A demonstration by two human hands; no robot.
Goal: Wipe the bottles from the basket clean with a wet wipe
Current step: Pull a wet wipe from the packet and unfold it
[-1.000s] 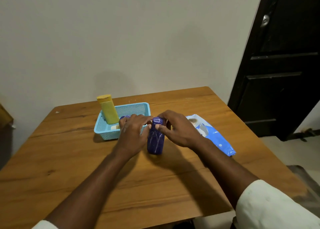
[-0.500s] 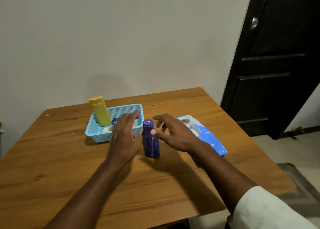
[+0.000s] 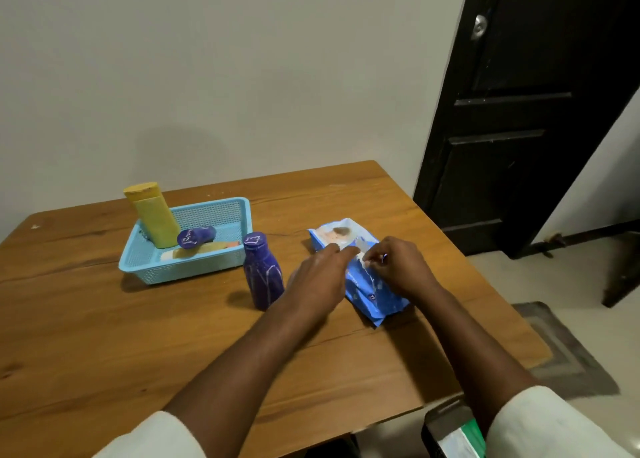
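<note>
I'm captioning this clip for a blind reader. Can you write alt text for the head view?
Both hands, left hand and right hand, work at a blue wipes pack on a wooden table. A purple bottle stands beside a blue basket holding more bottles.

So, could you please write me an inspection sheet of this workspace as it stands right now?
Surface: wooden table, bare grain showing.
Job's things: purple bottle upright outside the blue basket; yellow bottle, a second purple bottle and a pale tube in the basket; wet wipe pack lying flat.
Clutter: nothing seen.
Hands: left hand extended onto the pack; right hand pinching at its opening.
Cables: nothing seen.
Surroundings: plain wall, dark door, floor mat.
</note>
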